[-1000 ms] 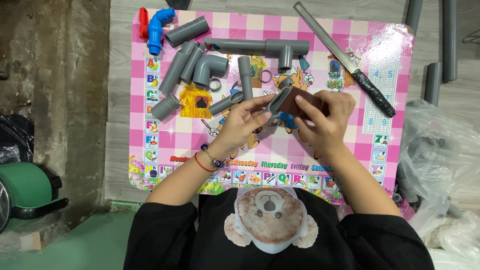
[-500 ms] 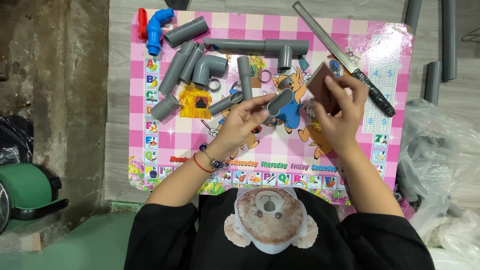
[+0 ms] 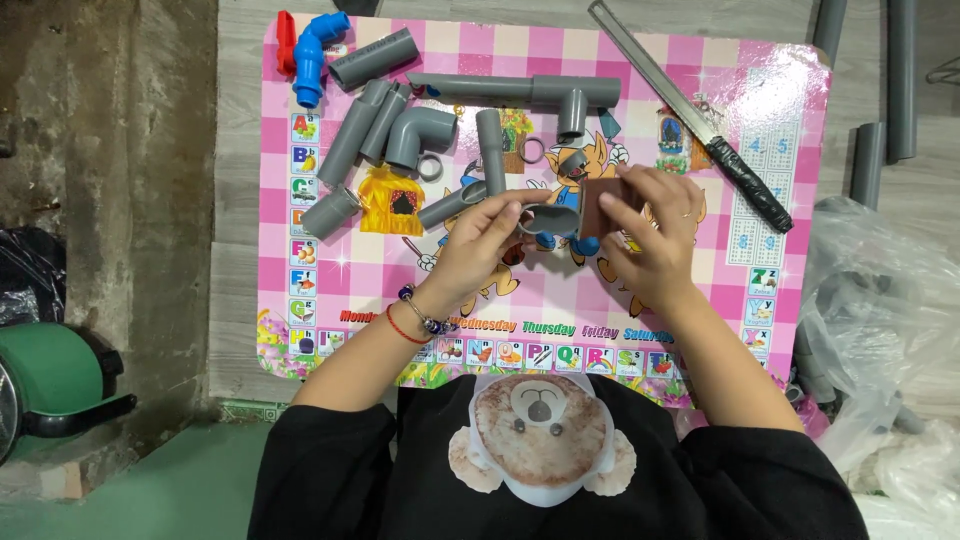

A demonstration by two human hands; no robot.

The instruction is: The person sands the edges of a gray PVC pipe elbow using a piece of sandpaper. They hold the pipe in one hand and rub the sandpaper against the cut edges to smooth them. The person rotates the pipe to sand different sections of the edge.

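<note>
A pink checkered learning mat (image 3: 330, 300) with colourful picture squares is lying flat across the table; clear plastic bags (image 3: 880, 330) are bunching up at the right.

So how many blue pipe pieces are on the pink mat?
1. The blue elbow pipe lies at the mat's top left corner, beside a red piece. Every other pipe there is grey. Something small and blue under the right hand is too hidden to tell.
</note>
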